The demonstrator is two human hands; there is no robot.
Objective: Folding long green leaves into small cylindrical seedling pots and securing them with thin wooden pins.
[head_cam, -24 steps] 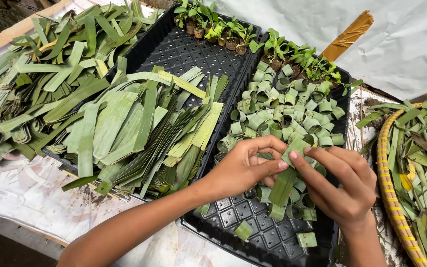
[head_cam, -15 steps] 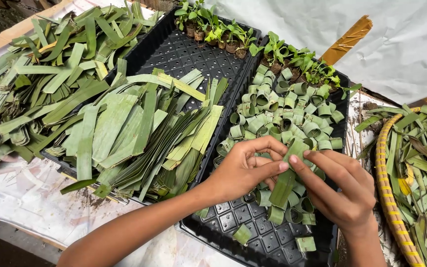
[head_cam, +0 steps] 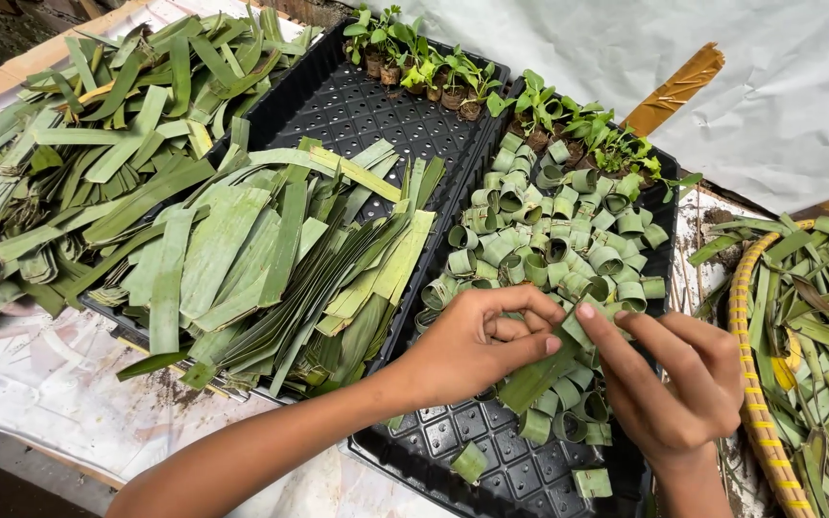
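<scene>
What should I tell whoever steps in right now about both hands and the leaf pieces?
Left hand and right hand meet over the right black tray, together pinching one green leaf strip, partly curled.
Rolled leaf rings fill the tray's middle; seedlings line its far end.
Flat cut strips lie heaped on the left tray, more loose leaves beyond it and in the basket on the right.
Done: many rings.
Left: this strip, and the flat piles.
</scene>
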